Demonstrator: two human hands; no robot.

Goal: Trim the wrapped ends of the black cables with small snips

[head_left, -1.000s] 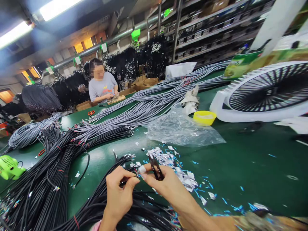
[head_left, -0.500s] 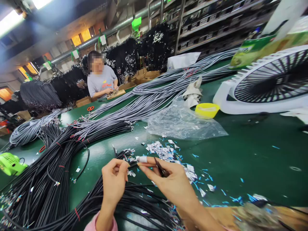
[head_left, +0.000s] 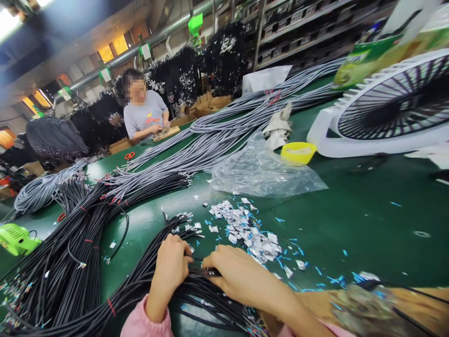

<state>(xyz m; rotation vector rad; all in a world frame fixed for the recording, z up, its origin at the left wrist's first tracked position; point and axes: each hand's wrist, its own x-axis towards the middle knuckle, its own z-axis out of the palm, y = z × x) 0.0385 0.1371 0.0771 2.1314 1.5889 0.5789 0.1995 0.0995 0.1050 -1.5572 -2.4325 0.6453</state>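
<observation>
Left hand (head_left: 171,264) over black cables (head_left: 154,248), fingers curled, grip unclear. Right hand (head_left: 229,271) fingers hold dark tool (head_left: 211,271). Foil scraps (head_left: 240,229) beyond, on green table (head_left: 354,210).

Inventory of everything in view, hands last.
Table: one, green, centre
Black cables: many, black, left and foreground
Grey cables: many, grey, across table
Foil scraps: many, silver, mid-table
Blue bits: many, blue, around scraps
Clear bag: one, transparent, beyond scraps
Bowl: one, yellow, by bag
Fan: one, white and black, right
Gadget: one, lime, left edge
Person: one, grey shirt, far side
Shelves: several, grey, upper right
Scissors: at least one, orange, far side
Tool: one, black, lower centre
Left hand: one, pink sleeve, over cables
Right hand: one, pink sleeve, holding tool
</observation>
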